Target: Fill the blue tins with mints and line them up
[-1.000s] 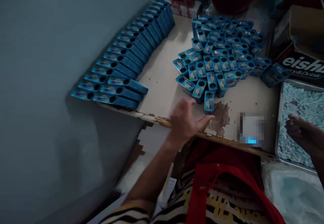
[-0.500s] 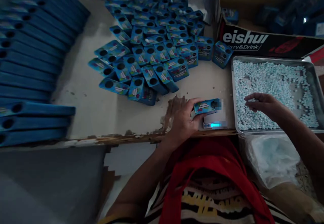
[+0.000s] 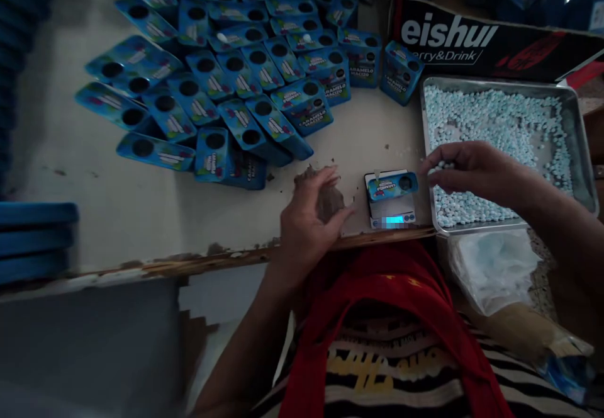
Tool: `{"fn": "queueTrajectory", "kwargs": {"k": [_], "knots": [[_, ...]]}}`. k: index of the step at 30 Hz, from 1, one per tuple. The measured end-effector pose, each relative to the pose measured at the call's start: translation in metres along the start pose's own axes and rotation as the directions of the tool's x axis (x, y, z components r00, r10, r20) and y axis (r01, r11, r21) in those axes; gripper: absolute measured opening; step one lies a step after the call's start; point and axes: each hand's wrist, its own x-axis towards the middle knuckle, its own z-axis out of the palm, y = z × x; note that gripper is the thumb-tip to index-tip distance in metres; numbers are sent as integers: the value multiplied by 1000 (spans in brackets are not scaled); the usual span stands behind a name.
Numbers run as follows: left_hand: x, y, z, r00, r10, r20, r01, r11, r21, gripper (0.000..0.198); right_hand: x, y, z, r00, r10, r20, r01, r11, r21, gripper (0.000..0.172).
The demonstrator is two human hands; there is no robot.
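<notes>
A small blue box (image 3: 383,187) with a dark round hole at its right end lies on the small digital scale (image 3: 391,209), whose display glows light blue. To the left of the scale, my left hand (image 3: 306,220) is open, thumb and fingers spread apart with nothing between them. My right hand (image 3: 476,169) reaches over the left rim of the metal tray (image 3: 429,207), its fingertips just right of the box. Its thumb and index finger are drawn together; whatever they pinch is too small to tell. Small pale-blue and white candies (image 3: 495,116) cover most of the tray.
Many similar blue boxes (image 3: 236,75) stand crowded at the back left of the worn table (image 3: 141,235). One blue box (image 3: 401,73) stands apart beside a black cardboard carton (image 3: 500,46). More blue boxes (image 3: 38,242) are stacked at far left. A plastic bag (image 3: 493,267) hangs below the tray.
My left hand has let go of the blue box, now resting on the scale, and has drawn back left. My right hand has moved left from over the candies towards the box. The view has shifted.
</notes>
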Motion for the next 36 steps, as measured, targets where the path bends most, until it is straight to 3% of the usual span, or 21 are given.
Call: {"fn": "queueTrajectory", "kwargs": {"k": [4, 9, 21, 29, 36], "knots": [[-10, -5, -32, 997, -9, -74, 20, 988, 153, 28, 11, -18, 1, 998, 9, 65, 2, 986, -167, 12], [-18, -10, -53, 989, 26, -146, 2, 982, 186, 32, 10, -25, 4, 999, 31, 43, -25, 988, -152, 11], [-14, 0, -55, 998, 45, -54, -36, 985, 170, 32, -9, -34, 9, 987, 127, -100, -126, 992, 10, 18], [-15, 10, -37, 994, -99, -43, 96, 993, -70, 49, -5, -28, 10, 999, -15, -38, 6, 978, -206, 17], [-8, 11, -25, 997, -66, 50, 71, 992, -105, 47, 4, -38, 17, 994, -105, 0, 97, 914, -394, 2]]}}
